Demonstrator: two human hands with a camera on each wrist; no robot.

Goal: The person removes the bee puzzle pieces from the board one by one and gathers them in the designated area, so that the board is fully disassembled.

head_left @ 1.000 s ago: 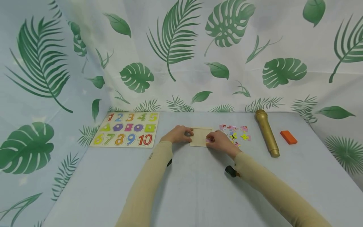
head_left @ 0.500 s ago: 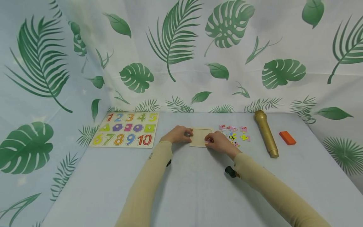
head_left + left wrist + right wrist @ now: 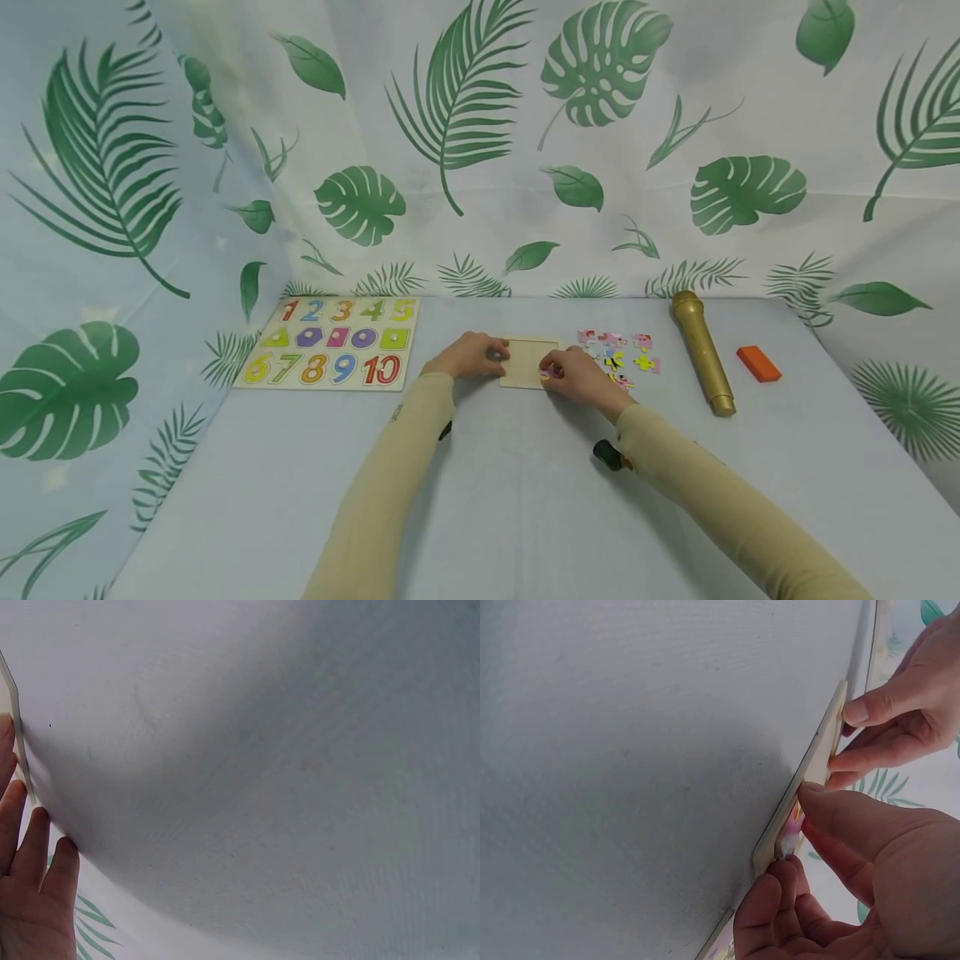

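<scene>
A shallow square wooden puzzle tray lies flat on the table in the head view. My left hand grips its left edge with thumb and fingers; in the left wrist view only part of that hand shows. Over the tray's lower right corner, my right hand pinches a small pink and purple jigsaw piece. The right wrist view has this piece against the tray's inside, partly covered by thumb and fingers. Several loose jigsaw pieces are spread on the table just right of the tray.
A number and shape board lies at the back left. On the right are a gold microphone and an orange block. A black object shows beside the right sleeve. A leaf-patterned cloth hangs behind the table.
My right hand has shifted slightly left with the jigsaw piece, farther over the tray's corner. The left hand keeps its place on the tray's edge.
</scene>
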